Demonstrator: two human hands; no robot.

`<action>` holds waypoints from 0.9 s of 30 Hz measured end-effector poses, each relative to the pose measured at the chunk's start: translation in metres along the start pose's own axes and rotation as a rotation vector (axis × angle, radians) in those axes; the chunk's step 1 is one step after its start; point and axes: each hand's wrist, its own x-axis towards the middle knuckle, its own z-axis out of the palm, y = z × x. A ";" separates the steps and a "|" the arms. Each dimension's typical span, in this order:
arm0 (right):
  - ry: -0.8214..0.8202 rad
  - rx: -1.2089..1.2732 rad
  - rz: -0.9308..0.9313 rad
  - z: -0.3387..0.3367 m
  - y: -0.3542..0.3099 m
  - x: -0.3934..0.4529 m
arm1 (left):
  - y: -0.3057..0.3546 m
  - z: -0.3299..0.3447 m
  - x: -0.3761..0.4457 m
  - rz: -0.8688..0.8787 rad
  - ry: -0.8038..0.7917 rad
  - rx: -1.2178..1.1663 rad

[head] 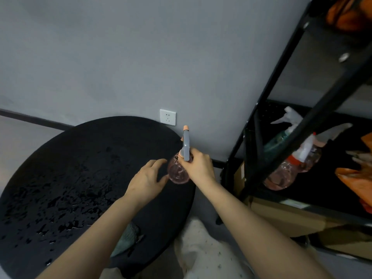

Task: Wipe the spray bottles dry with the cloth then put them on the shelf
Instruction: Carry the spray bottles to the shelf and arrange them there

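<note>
We looked down at a round black table (60,178) beaded with water, set against a grey wall with a white socket (167,117) just above the table's far edge. A teal cloth (128,237) lay near the table's front rim. Our left hand (148,179) hovered open, fingers spread, just beside a pink spray bottle (178,172). Our right hand (198,165) gripped that bottle's neck at the table's right edge. Right of the table stood a black shelf (259,141) holding two more spray bottles (289,158).
</note>
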 end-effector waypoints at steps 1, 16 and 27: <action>0.000 -0.004 -0.012 -0.009 -0.002 -0.008 | 0.007 -0.003 -0.005 0.009 0.004 0.002; 0.126 -0.021 -0.054 -0.137 -0.009 -0.110 | 0.119 -0.023 -0.054 0.271 0.011 0.043; 0.229 -0.047 0.036 -0.215 0.048 -0.140 | 0.208 0.023 -0.054 0.455 -0.127 0.045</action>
